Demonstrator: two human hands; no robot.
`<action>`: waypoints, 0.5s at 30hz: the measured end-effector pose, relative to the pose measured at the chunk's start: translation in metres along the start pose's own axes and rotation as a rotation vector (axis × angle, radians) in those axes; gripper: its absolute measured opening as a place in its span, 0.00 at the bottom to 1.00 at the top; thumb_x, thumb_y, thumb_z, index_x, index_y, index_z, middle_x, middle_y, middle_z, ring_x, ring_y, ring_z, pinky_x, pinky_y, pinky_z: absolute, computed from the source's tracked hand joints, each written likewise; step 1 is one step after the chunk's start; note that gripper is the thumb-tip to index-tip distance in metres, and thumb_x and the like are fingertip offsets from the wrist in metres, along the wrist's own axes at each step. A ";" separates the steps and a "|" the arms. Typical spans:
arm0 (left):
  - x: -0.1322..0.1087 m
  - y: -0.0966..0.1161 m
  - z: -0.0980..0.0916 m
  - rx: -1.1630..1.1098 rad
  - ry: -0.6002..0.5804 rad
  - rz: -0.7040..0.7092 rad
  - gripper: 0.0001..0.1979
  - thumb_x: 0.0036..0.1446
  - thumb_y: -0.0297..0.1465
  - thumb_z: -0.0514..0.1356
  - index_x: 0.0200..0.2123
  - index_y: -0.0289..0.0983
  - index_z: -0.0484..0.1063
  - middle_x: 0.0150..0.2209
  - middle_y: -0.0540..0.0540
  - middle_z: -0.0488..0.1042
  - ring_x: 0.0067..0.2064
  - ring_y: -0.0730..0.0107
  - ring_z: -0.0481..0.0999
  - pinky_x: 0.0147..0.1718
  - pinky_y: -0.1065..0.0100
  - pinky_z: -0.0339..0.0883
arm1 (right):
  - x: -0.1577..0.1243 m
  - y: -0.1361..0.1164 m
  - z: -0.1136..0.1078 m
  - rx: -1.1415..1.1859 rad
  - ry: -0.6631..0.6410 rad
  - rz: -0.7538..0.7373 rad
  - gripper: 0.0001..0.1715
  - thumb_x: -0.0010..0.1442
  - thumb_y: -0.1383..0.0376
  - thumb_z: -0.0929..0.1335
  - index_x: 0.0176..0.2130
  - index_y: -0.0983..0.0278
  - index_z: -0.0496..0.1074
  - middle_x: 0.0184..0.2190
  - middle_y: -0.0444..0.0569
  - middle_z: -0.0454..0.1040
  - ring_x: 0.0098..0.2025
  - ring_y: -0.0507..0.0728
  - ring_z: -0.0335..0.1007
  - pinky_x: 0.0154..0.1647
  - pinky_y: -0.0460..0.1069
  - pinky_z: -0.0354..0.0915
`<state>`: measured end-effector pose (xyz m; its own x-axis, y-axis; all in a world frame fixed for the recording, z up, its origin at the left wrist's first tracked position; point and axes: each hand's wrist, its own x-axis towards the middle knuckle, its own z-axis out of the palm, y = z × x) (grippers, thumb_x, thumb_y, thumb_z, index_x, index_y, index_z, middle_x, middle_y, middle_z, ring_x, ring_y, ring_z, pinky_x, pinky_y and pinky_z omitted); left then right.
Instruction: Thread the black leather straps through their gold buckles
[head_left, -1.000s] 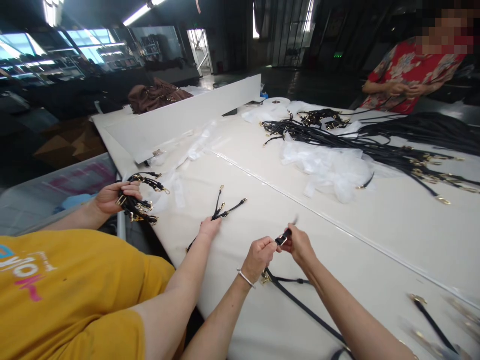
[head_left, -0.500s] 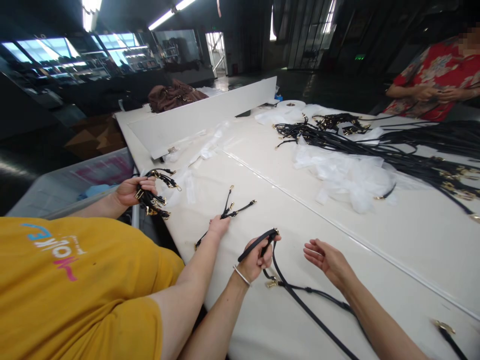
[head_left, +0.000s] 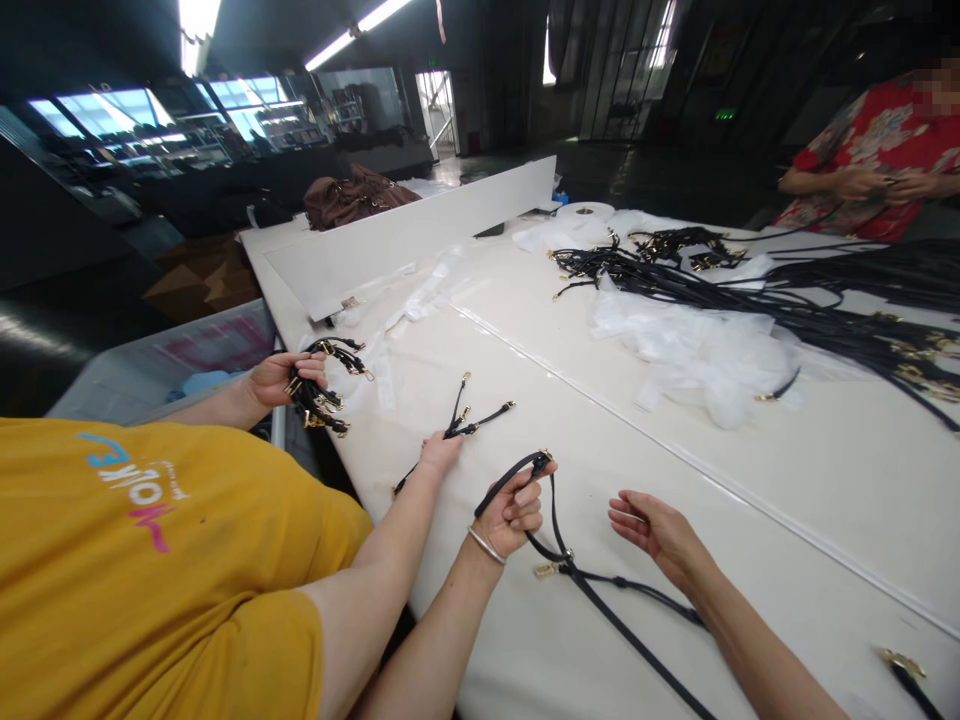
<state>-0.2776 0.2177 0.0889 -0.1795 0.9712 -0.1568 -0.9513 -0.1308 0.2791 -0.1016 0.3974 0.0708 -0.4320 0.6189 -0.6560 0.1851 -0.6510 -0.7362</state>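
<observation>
My left hand [head_left: 512, 510], with a silver bangle at its wrist, is closed on a looped black strap [head_left: 619, 625] with gold-coloured metal fittings. The strap's loop rises above my fingers, and its length trails over the table toward the near edge. A gold clasp [head_left: 547, 570] lies on the tabletop just below that hand. To the right, my right hand [head_left: 651, 525] hovers over the table with its fingers loosely extended, apart from the strap and holding nothing. Another strap end with a gold clasp [head_left: 904, 662] shows at the lower right.
A co-worker in a yellow shirt [head_left: 225, 560] at the left holds bunched short straps [head_left: 319, 385] and touches others [head_left: 469, 425] on the white table [head_left: 525, 390]. Crumpled white wrapping [head_left: 697, 350] and piled black straps [head_left: 750, 285] lie behind. Another person [head_left: 874, 165] stands far right.
The strap loop in my left hand has shifted slightly left and up, and the part hanging below has opened wider. My right hand has dropped slightly. The view has shifted a little.
</observation>
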 end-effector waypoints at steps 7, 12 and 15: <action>0.004 -0.003 -0.003 0.058 -0.020 -0.021 0.12 0.62 0.28 0.56 0.46 0.28 0.73 0.16 0.59 0.53 0.15 0.84 0.35 0.12 0.80 0.38 | -0.005 -0.007 0.009 -0.095 -0.028 -0.089 0.17 0.53 0.61 0.74 0.40 0.68 0.71 0.36 0.54 0.78 0.35 0.58 0.77 0.35 0.49 0.76; 0.006 -0.007 -0.003 0.105 -0.063 -0.042 0.17 0.60 0.29 0.58 0.51 0.28 0.71 0.16 0.58 0.56 0.15 0.83 0.36 0.12 0.78 0.39 | -0.020 -0.018 0.036 -0.281 -0.156 -0.277 0.27 0.50 0.49 0.75 0.40 0.66 0.72 0.39 0.52 0.78 0.37 0.56 0.75 0.37 0.48 0.74; 0.004 -0.007 0.000 0.156 -0.084 -0.053 0.17 0.59 0.28 0.57 0.52 0.29 0.71 0.16 0.59 0.56 0.15 0.83 0.37 0.13 0.78 0.39 | -0.027 -0.024 0.053 -0.343 -0.228 -0.344 0.28 0.50 0.46 0.73 0.39 0.66 0.74 0.37 0.52 0.78 0.38 0.58 0.75 0.38 0.50 0.74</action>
<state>-0.2715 0.2227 0.0860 -0.1019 0.9901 -0.0970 -0.9074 -0.0525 0.4169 -0.1411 0.3724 0.1150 -0.6926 0.6350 -0.3422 0.2601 -0.2227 -0.9396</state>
